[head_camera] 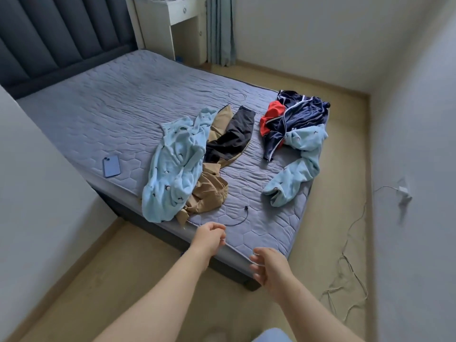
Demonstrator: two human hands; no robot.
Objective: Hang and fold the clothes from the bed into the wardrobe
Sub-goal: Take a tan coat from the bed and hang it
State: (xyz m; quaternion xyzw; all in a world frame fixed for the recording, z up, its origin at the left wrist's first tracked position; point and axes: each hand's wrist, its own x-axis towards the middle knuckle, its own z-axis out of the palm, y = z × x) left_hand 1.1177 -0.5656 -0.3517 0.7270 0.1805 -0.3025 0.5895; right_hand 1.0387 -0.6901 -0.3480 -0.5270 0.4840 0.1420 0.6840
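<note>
Clothes lie in two heaps on the blue quilted bed point(103, 112). The near heap holds a light blue fleece top point(170, 169), tan trousers point(209, 191) and a black garment point(232, 137). Further right lie a navy and red jacket point(293, 119) and light blue fleece trousers point(298, 164) that reach the bed's corner. My left hand point(209, 236) hovers over the bed's near edge with loosely curled fingers, holding nothing. My right hand point(267, 266) hangs beside the bed's corner, fingers relaxed and empty. No wardrobe is in view.
A blue phone point(111, 166) lies on the bed at the left. A thin black cable point(240, 218) runs across the mattress near my left hand. A white charger cable point(350, 255) trails over the floor from a wall socket point(404, 191). A white desk point(170, 23) stands beyond the bed.
</note>
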